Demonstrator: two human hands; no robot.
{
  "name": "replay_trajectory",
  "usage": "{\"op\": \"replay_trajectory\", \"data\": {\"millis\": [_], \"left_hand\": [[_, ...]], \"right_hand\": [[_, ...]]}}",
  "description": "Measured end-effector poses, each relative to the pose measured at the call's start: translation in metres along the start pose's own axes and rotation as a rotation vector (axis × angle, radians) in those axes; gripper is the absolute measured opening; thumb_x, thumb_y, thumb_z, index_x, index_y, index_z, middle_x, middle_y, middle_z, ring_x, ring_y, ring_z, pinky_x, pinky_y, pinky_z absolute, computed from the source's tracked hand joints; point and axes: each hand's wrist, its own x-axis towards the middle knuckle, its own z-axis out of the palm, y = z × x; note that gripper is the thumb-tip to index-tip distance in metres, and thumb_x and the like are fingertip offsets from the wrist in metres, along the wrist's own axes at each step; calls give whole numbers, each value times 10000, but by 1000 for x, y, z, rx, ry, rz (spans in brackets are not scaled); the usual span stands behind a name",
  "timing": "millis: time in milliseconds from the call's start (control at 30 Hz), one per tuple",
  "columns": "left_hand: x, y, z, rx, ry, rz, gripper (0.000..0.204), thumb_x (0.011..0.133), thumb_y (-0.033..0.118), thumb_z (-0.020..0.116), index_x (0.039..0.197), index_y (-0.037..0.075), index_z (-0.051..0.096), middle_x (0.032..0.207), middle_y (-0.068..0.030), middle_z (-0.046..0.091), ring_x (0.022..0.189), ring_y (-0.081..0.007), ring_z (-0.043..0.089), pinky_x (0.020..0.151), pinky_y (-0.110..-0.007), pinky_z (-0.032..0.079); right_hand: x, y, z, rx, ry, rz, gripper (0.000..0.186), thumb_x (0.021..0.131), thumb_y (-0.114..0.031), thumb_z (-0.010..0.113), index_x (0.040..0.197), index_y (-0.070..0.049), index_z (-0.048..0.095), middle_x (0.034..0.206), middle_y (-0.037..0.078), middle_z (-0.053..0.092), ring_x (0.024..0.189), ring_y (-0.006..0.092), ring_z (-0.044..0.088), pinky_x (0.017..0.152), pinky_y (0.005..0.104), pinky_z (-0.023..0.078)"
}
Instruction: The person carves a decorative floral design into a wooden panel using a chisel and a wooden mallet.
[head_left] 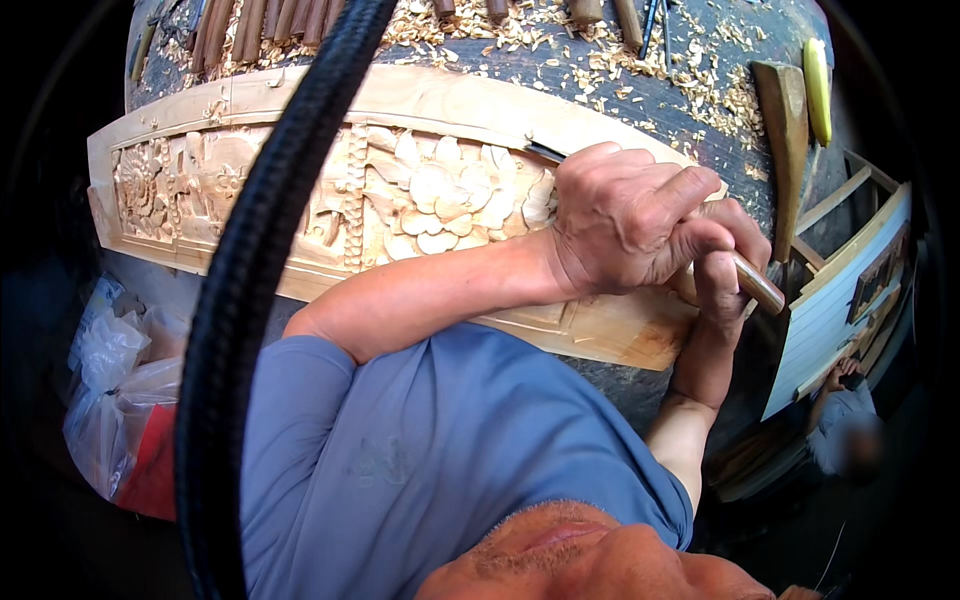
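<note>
Two bare hands, both clamped on one carving tool (762, 287) with a wooden handle. From my remote feed I read the left hand (625, 220) as closed around its forward part, a short length of dark blade (545, 152) showing beyond the knuckles. Right hand (742, 230) is wrapped round the handle farther back; the rounded butt sticks out past it, toward the lower right. Tool lies slantwise over the right part of a carved wooden panel (440, 205). I cannot tell whether the tip touches the wood.

Panel: long, pale, lying on a dark bench (705, 25); layered petals in relief left of the hands, a beaded upright band (355, 190) beyond them, more carving toward the far left.

Bench behind panel: scattered shavings (735, 95); a row of wooden handles (260, 30) at upper left. To the right I log a wooden piece (785, 130) beside an elongated yellow object (818, 90).

Periphery: clear plastic bag (105, 400) at left, black braided cable (265, 240) crossing my view, another person (845, 425) at lower right.
</note>
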Motion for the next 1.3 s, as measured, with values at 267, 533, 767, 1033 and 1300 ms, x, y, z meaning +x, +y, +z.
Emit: {"op": "replay_trajectory", "data": {"millis": [267, 533, 767, 1033, 1300], "left_hand": [[-2, 0, 3, -193, -151, 245, 767, 913, 700, 550, 1302, 41, 598, 866, -41, 637, 695, -213, 617, 634, -334, 510], [-8, 0, 8, -210, -115, 303, 815, 902, 690, 574, 1386, 35, 550, 1045, -89, 656, 782, -238, 644, 676, -361, 519], [-7, -1, 11, -225, -9, 294, 852, 880, 711, 598, 1390, 30, 547, 1017, -83, 680, 800, -237, 672, 660, -354, 509], [-5, -1, 6, -185, -46, 238, 798, 882, 715, 592, 1309, 41, 593, 838, -56, 630, 698, -222, 635, 624, -333, 492], [1, 5, 10, -169, 104, 109, 418, 952, 603, 573, 1001, 197, 659, 714, 21, 532, 593, -167, 561, 561, -331, 417]], "right_hand": [[-25, -11, -2, 93, 142, 118, 345, 873, -284, 580, 948, 41, 669, 871, 58, 582, 784, 107, 490, 692, 268, 362], [-28, -13, 8, 65, 345, 103, 343, 807, -249, 627, 905, 74, 687, 753, 91, 663, 715, 136, 610, 692, 267, 467], [-20, -26, 14, 12, 363, 94, 326, 815, -227, 616, 896, 80, 687, 746, 97, 666, 701, 141, 616, 670, 274, 468], [-23, -10, 20, 89, 325, 59, 325, 864, -242, 608, 932, 66, 686, 796, 80, 641, 746, 135, 586, 688, 274, 428], [-17, 28, -2, 97, 120, 16, 368, 915, -316, 631, 962, 43, 694, 840, 54, 640, 765, 128, 577, 696, 275, 433]]}}
